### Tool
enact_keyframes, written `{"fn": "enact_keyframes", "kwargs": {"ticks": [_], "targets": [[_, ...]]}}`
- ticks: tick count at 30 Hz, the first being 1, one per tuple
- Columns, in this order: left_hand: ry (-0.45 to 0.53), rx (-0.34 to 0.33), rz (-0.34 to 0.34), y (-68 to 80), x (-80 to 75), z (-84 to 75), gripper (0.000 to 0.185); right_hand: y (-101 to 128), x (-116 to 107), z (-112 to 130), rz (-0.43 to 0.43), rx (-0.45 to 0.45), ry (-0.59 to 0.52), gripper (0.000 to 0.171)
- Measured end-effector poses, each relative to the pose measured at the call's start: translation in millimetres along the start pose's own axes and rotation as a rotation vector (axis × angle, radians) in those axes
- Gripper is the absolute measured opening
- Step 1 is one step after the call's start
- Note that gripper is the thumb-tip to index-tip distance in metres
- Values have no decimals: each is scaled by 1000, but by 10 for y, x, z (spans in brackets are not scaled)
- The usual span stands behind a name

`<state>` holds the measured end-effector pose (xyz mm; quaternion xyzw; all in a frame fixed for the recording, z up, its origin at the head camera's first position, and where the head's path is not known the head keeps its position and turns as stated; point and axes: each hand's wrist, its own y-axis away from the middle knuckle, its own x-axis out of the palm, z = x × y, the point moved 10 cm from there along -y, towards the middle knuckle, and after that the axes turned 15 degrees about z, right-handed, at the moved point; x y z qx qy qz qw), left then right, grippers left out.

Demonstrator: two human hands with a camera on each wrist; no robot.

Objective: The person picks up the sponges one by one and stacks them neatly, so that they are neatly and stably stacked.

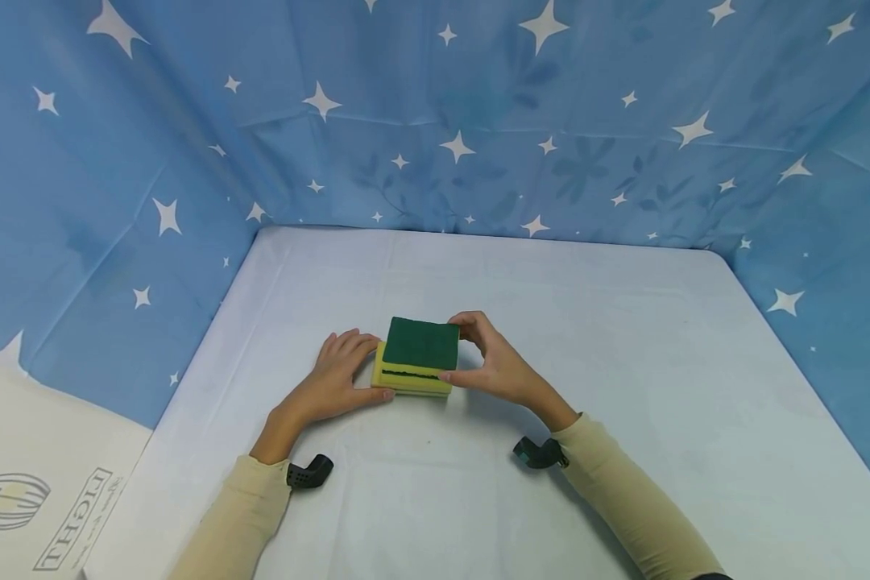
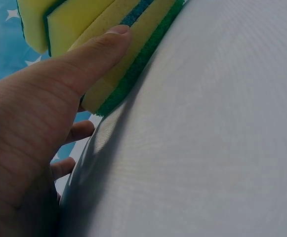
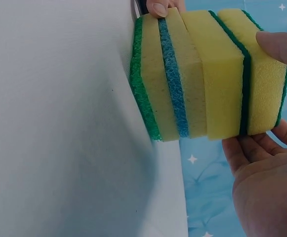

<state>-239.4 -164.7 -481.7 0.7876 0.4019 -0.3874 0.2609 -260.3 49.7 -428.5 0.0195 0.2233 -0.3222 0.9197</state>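
Note:
Several scouring sponges stand in one stack on the white table. The top sponge (image 1: 422,343) has a dark green scouring face upward and a yellow body. My right hand (image 1: 499,362) grips it, thumb at the near side and fingers at the far side. Below it lies another yellow sponge (image 3: 220,74) with a dark green layer. Lowest are two paler sponges, one with a blue layer (image 3: 173,79), one with a green layer (image 3: 145,79) against the table. My left hand (image 1: 337,379) holds these lower sponges from the left, its thumb (image 2: 101,54) on their near side.
The white tabletop (image 1: 623,346) spreads around the stack. Blue curtains with white stars (image 1: 457,121) hang behind and at both sides. A cream printed cloth or bag (image 1: 36,451) lies at the left front. Black wrist cameras (image 1: 309,472) sit on both sleeves.

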Motion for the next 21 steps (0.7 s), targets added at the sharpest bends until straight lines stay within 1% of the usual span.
{"fn": "enact_keyframes", "kwargs": {"ticks": [7, 15, 18, 21], "targets": [[7, 3, -1, 5, -3, 8, 86, 1, 16, -2, 4, 5, 34, 76], [19, -9, 15, 9, 13, 24, 88, 48, 11, -23, 26, 9, 76, 92], [50, -4, 23, 13, 8, 32, 94, 108, -43, -46, 36, 3, 72, 89], [133, 30, 21, 21, -29, 45, 96, 204, -192, -117, 14, -1, 97, 80]]}}
